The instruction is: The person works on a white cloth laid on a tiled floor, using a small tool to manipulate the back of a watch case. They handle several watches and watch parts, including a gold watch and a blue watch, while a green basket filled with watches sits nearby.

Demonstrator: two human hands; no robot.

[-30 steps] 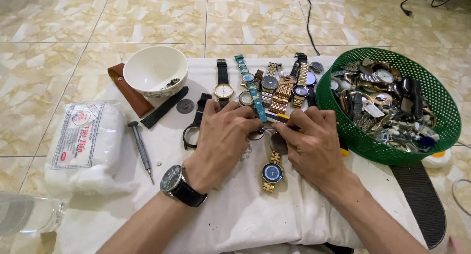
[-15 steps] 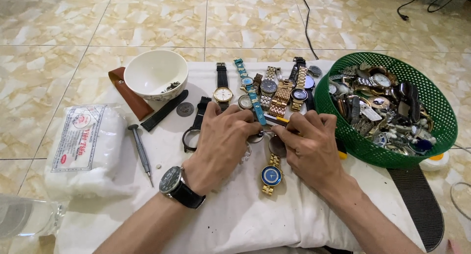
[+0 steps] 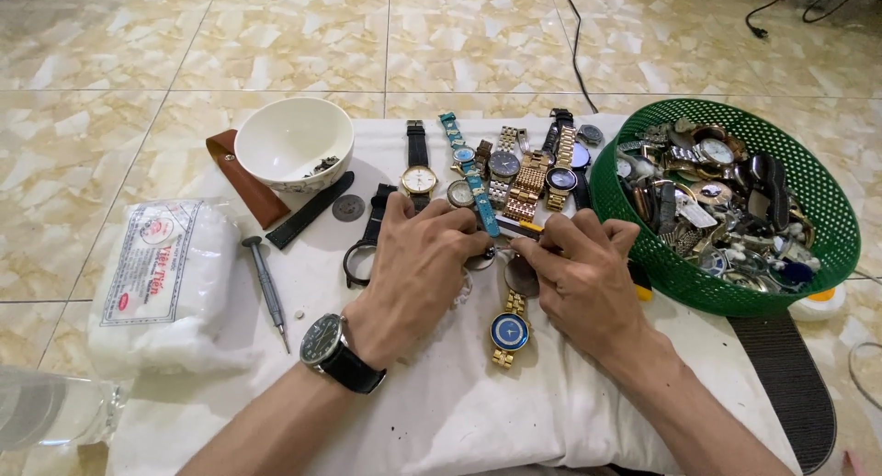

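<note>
1. gold-cased watch piece [image 3: 520,276] sits pinched between my left hand [image 3: 418,265] and right hand [image 3: 588,283], over the white cloth [image 3: 441,412].
2. just below lies a blue-dial watch [image 3: 508,331].
3. beyond, a watch row [image 3: 514,168], white bowl [image 3: 294,143], green basket [image 3: 827,209].

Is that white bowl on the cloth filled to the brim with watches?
No, the white round bowl holds only a few small dark bits near its right wall, while the watches fill the green plastic mesh basket.
</note>
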